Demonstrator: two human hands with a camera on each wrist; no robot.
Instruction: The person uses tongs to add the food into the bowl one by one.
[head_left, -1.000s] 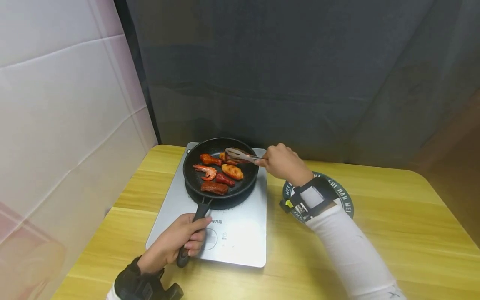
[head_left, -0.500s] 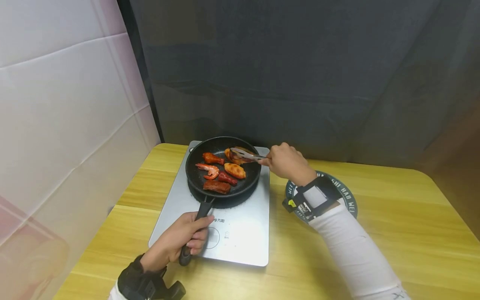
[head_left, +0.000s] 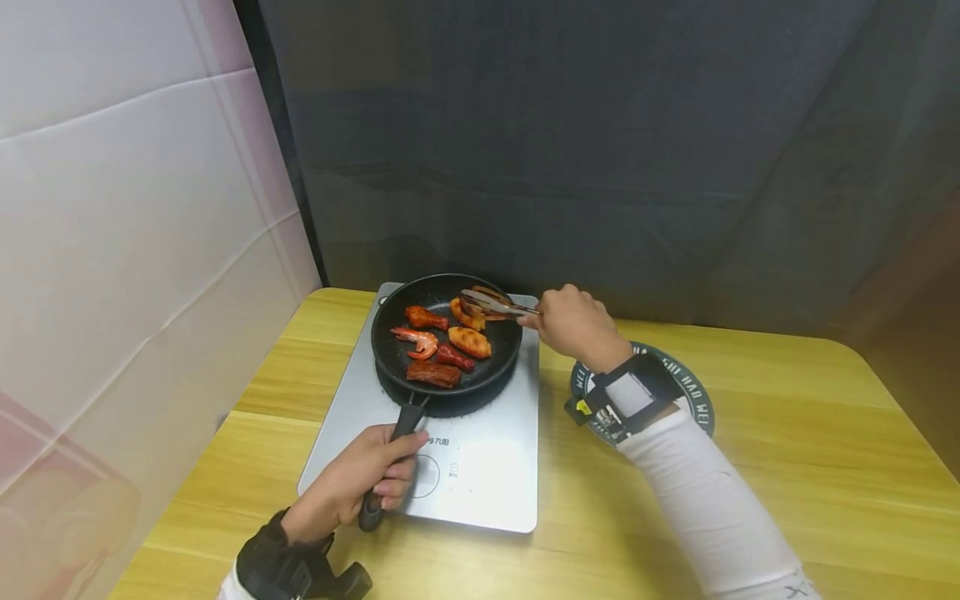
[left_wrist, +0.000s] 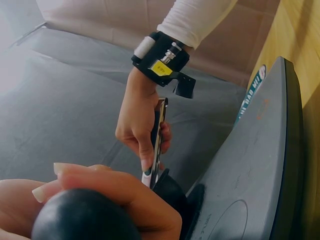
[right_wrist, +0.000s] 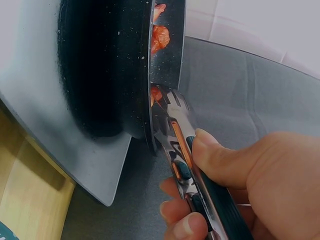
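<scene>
In the head view a black frying pan (head_left: 387, 317) sits on a silver induction cooker (head_left: 495, 475). My left hand (head_left: 363, 471) grips its black handle (head_left: 409, 417). My right hand (head_left: 573, 327) holds metal tongs (head_left: 483, 302) over the pan's far right side. An orange-brown piece of food (head_left: 462, 315) lies at the tongs' heads, partly covered by them; whether it is pinched I cannot tell. Around it lie a drumstick (head_left: 425, 317), a shrimp (head_left: 424, 343), a browned chicken wing (head_left: 470, 342), a dark red drumstick (head_left: 454, 357) and a brown slab of meat (head_left: 433, 373). In the right wrist view, the thumb presses the tongs' dark grip (right_wrist: 220, 205).
A round dark plate or mat with white lettering (head_left: 701, 404) lies on the wooden table (head_left: 787, 433), partly under the right wrist. Behind the table hangs a dark grey cloth (head_left: 570, 167). Pale sheeting (head_left: 150, 208) stands along the left side.
The tongs' heads have shifted slightly and the piece at them has turned, showing more of its left end. The left hand keeps its grip on the handle. The head view has shifted slightly.
</scene>
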